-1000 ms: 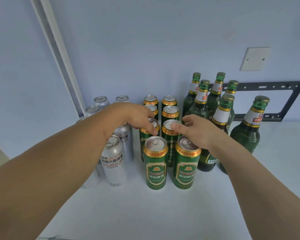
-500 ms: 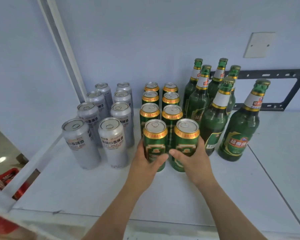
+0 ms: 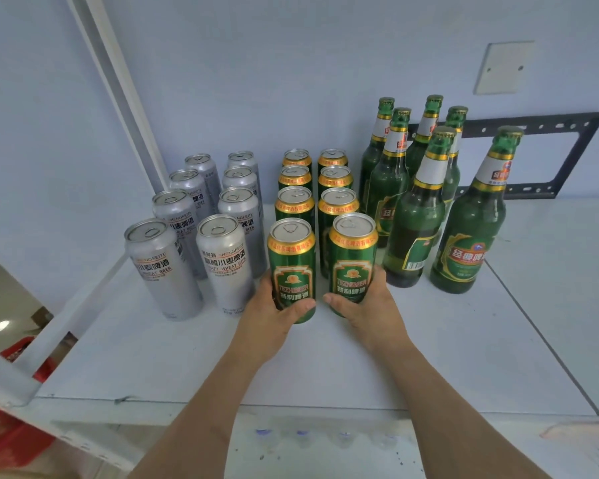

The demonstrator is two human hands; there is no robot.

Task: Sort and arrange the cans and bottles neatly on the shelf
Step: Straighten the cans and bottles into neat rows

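Observation:
On the white shelf (image 3: 325,368) stand three groups: silver cans (image 3: 201,209) at the left in two rows, green cans (image 3: 317,188) in the middle in two rows, green glass bottles (image 3: 415,202) at the right. My left hand (image 3: 270,316) wraps the lower part of the front left green can (image 3: 292,267). My right hand (image 3: 367,305) wraps the base of the front right green can (image 3: 352,257). Both cans stand upright on the shelf, a small gap between them. One larger bottle (image 3: 471,236) stands apart at the right of the group.
A white slanted post (image 3: 115,81) runs up the left wall behind the silver cans. A black metal bracket (image 3: 567,160) and a white wall plate (image 3: 504,67) are on the back wall at right. Red crates (image 3: 11,440) lie below left. Bare shelf spreads at the front and right.
My hands came down from the tops of the second-row cans to the bodies of the two front green cans and closed on them. The view pulled back and lower.

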